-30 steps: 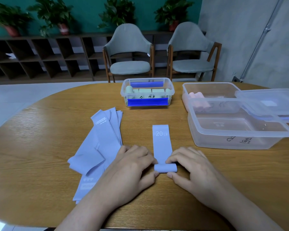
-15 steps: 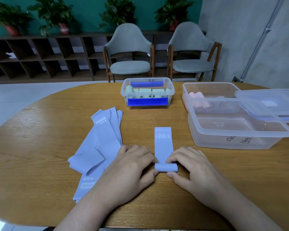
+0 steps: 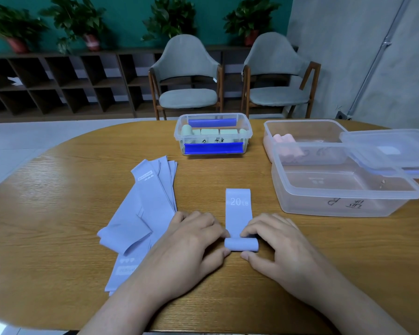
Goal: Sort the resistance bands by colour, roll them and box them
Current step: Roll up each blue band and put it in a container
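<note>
A lavender resistance band (image 3: 238, 213) marked "20 LB" lies flat in front of me, its near end rolled into a small cylinder (image 3: 241, 244). My left hand (image 3: 191, 243) pinches the roll's left end between fingers and thumb. My right hand (image 3: 278, 243) pinches the right end the same way. A pile of several flat lavender bands (image 3: 145, 209) lies to the left, partly under my left wrist. An empty clear box (image 3: 344, 184) stands at the right.
A small clear box (image 3: 213, 134) with pale green rolls and blue clips stands at the back centre. Behind the empty box is another box (image 3: 302, 131) holding pink rolls, with a lid (image 3: 392, 151) leaning over both. Two chairs stand beyond the wooden table (image 3: 58, 213).
The roll has grown and moved away from me along the band. The flat part is shorter, and both hands have shifted forward with it.
</note>
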`<state>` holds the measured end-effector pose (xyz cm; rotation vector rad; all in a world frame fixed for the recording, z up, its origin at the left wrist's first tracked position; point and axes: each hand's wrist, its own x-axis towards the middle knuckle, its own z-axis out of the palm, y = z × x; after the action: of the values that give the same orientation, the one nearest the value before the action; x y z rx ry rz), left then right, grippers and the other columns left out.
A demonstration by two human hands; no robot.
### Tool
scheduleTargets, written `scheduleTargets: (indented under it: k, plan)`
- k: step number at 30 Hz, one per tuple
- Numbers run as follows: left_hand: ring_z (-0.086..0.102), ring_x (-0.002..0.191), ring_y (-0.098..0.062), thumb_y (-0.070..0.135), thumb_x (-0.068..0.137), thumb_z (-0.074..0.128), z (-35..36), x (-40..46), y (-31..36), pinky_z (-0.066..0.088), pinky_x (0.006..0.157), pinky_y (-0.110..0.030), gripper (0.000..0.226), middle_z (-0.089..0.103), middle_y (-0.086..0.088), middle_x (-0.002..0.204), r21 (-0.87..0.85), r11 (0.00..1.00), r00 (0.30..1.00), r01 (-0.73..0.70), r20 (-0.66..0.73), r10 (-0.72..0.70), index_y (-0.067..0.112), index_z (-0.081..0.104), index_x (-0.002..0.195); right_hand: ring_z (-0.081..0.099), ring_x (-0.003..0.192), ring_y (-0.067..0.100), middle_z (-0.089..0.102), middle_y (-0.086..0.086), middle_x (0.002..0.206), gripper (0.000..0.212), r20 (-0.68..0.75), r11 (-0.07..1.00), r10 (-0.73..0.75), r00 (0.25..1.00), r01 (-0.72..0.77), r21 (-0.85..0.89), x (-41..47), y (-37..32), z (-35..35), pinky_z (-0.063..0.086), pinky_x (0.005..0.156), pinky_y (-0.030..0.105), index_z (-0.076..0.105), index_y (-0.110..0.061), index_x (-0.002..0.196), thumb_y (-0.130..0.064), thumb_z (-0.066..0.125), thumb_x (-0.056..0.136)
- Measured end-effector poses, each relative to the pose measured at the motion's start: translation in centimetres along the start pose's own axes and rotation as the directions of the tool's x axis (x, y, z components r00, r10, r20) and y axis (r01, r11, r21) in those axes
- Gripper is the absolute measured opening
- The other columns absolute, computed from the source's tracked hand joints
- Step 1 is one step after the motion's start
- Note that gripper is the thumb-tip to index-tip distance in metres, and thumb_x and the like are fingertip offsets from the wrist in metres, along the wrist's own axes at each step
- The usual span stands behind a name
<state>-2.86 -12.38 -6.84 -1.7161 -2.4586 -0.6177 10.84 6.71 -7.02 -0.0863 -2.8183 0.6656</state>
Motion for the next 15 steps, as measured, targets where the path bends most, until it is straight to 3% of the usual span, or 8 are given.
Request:
scheduleTargets:
  k: [8, 15]
  plan:
    - [0.046, 0.110, 0.003, 0.059, 0.093, 0.053, 0.10, -0.05, -0.09, 0.030, 0.098, -0.025, 0.028, 0.053, 0.026, 0.109, -0.005, 1.000, 1.000, 0.013, 0.002, -0.013, 0.041, 0.061, 0.114, 0.048, 0.106, 0.001, 0.051, -0.025, 0.104, 0.024, -0.007, 1.000, -0.016, 1.000, 0.016, 0.009, -0.08, -0.06, -0.02, 0.036, 0.095, 0.028, 0.063, -0.037, 0.100, -0.053, 0.048, 0.092]
    - [0.046, 0.109, 0.002, 0.058, 0.097, 0.047, 0.04, -0.05, -0.07, 0.030, 0.099, -0.026, 0.029, 0.051, 0.025, 0.108, -0.007, 1.000, 1.000, 0.005, 0.010, -0.005, 0.042, 0.062, 0.115, 0.049, 0.107, -0.001, 0.051, -0.028, 0.107, 0.022, -0.007, 1.000, -0.014, 1.000, 0.014, 0.020, 0.02, -0.10, -0.08, 0.039, 0.094, 0.028, 0.059, -0.039, 0.104, -0.053, 0.053, 0.088]
